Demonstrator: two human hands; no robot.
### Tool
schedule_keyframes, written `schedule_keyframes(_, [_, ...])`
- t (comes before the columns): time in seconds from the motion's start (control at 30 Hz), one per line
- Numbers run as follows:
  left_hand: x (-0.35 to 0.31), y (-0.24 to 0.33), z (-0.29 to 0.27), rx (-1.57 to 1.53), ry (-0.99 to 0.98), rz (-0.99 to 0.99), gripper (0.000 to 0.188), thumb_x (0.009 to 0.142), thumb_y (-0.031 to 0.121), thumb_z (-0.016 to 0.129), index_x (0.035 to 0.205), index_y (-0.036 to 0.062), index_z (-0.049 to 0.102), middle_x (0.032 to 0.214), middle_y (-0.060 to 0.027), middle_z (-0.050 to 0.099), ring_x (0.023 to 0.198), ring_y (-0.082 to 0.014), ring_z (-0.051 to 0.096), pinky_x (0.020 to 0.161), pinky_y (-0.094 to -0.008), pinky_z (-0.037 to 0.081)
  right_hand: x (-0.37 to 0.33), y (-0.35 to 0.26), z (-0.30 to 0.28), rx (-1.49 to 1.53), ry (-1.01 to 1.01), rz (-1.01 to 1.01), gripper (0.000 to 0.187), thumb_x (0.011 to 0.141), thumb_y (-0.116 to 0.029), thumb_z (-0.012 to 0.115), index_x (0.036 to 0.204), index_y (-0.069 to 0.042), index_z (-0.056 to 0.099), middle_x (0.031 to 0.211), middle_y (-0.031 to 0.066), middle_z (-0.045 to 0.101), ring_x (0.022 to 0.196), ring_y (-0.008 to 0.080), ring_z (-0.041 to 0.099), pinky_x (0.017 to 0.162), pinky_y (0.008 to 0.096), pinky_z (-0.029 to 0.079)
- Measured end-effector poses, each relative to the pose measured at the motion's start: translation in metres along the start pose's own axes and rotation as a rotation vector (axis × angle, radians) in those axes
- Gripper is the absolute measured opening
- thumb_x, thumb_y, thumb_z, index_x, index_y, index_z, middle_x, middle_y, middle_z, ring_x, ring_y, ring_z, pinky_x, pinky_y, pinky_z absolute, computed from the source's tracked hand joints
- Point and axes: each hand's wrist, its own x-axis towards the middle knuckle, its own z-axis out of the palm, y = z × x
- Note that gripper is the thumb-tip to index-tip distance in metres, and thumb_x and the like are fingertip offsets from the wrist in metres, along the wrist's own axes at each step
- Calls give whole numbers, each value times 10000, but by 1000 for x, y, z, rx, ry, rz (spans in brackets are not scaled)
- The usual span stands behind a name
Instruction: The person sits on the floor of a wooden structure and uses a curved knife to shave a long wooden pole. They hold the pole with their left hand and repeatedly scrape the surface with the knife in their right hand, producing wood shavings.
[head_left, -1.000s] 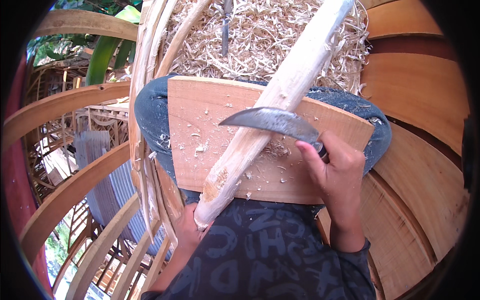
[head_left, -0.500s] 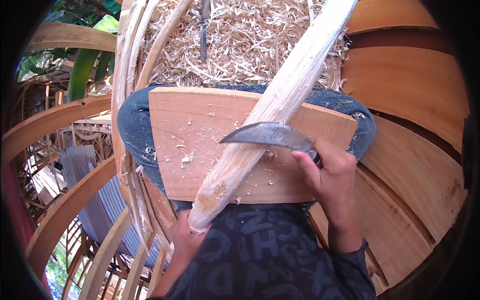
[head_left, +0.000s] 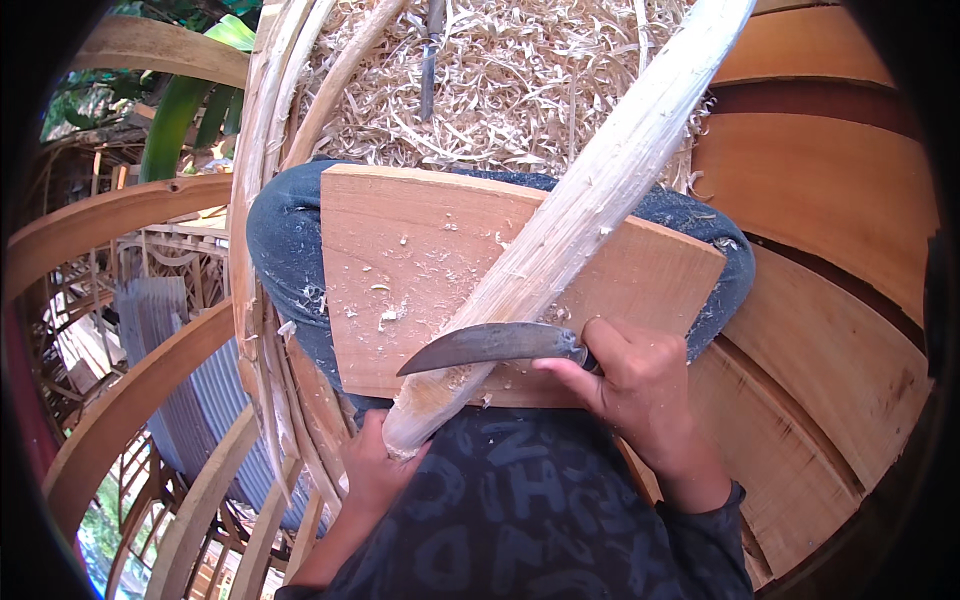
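Note:
A long, pale, peeled wooden pole (head_left: 570, 215) slants across a flat board (head_left: 375, 260) lying on my lap. My left hand (head_left: 375, 465) is closed around the pole's near end, by my shirt; some of its fingers are hidden under the wood. In my right hand (head_left: 635, 385) is a knife (head_left: 480, 347) with a broad curved blade, its thumb stretched along the blade's base. The blade lies across the pole near its lower end, with its tip pointing left. Small shavings are scattered on the board.
Curled wood shavings (head_left: 520, 90) cover the area beyond my knees, where a dark thin rod (head_left: 431, 60) lies. Long wooden strips (head_left: 262, 200) run along my left, beside curved ribs (head_left: 120, 215). Wide curved planks (head_left: 815, 190) rise on the right.
The knife in my right hand has moved down the pole toward me, from its middle to near its lower end. My left hand keeps its hold. The view has shifted slightly.

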Motion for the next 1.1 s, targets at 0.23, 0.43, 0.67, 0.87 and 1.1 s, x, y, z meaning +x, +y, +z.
schedule_keyframes(0.23, [-3, -2, 0, 16, -7, -8, 502, 673, 269, 838, 991, 45, 521, 778, -141, 651, 704, -352, 663, 590, -398, 512, 3, 20, 4, 42, 118, 182, 468, 791, -403, 749, 636, -32, 510, 524, 125, 485, 430, 271, 491, 431, 344, 388])
schedule_keyframes(0.43, [-2, 4, 0, 16, 7, -36, 520, 665, 284, 845, 994, 47, 520, 770, -137, 649, 696, -350, 662, 591, -408, 504, 18, 34, -7, -98, 151, 161, 484, 763, -452, 748, 619, -64, 499, 516, 106, 474, 430, 272, 496, 435, 358, 404])
schedule_keyframes(0.67, [-3, -10, 5, -51, 26, -68, 535, 680, 310, 846, 1011, 46, 519, 779, -150, 645, 725, -373, 661, 611, -423, 501, 11, 7, 0, -93, 1, -61, 501, 767, -491, 727, 610, -78, 491, 512, 84, 497, 429, 256, 520, 420, 358, 408])
schedule_keyframes(0.87, [-2, -7, 0, -45, -20, -92, 556, 682, 349, 844, 1012, 40, 520, 802, -158, 652, 752, -364, 669, 633, -420, 506, 6, 0, 5, -53, 47, -13, 520, 770, -489, 724, 571, -79, 474, 501, 91, 488, 422, 260, 517, 410, 351, 400])
schedule_keyframes(1.1, [0, 0, -1, -75, -1, -141, 573, 686, 358, 841, 1036, 36, 523, 827, -158, 657, 748, -364, 672, 627, -423, 515, 32, 11, 2, -98, 137, 10, 524, 772, -483, 728, 577, -70, 470, 494, 100, 470, 400, 255, 489, 399, 362, 378])
